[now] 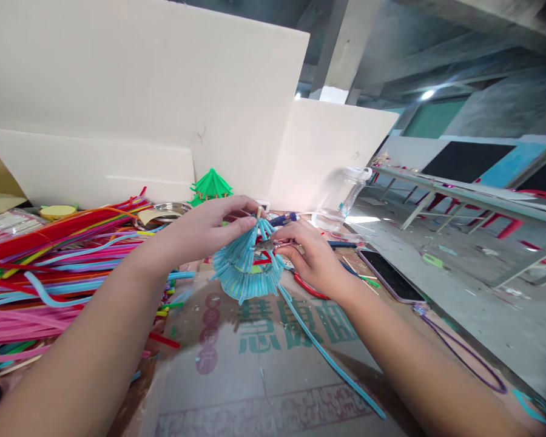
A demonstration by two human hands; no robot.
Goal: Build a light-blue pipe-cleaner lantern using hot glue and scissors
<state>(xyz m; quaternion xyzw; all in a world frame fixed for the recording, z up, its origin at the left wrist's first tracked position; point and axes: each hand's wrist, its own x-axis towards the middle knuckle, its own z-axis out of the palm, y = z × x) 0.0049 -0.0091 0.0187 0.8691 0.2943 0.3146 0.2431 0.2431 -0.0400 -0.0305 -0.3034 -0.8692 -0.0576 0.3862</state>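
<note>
A light-blue model roof (241, 267) of fuzzy pipe cleaners, with two flared tiers and a small wooden stick at the peak, stands over the cardboard. My left hand (230, 227) pinches it near the peak. My right hand (312, 252) is closed at its right side, on a silver metal tool (264, 245) whose tip lies against an opening in the upper tier; its exact kind is unclear. Red shows inside that opening. A long blue pipe cleaner (330, 361) trails from the roof toward the lower right. Red-handled pliers (307, 289) lie partly under my right hand.
Bundles of coloured pipe cleaners (40, 273) cover the left side. Behind stand a green model roof (212, 185), a clear bottle (343, 197) and white boards (131, 79). A phone (391, 276) and a purple cord loop (468, 352) lie along the right edge.
</note>
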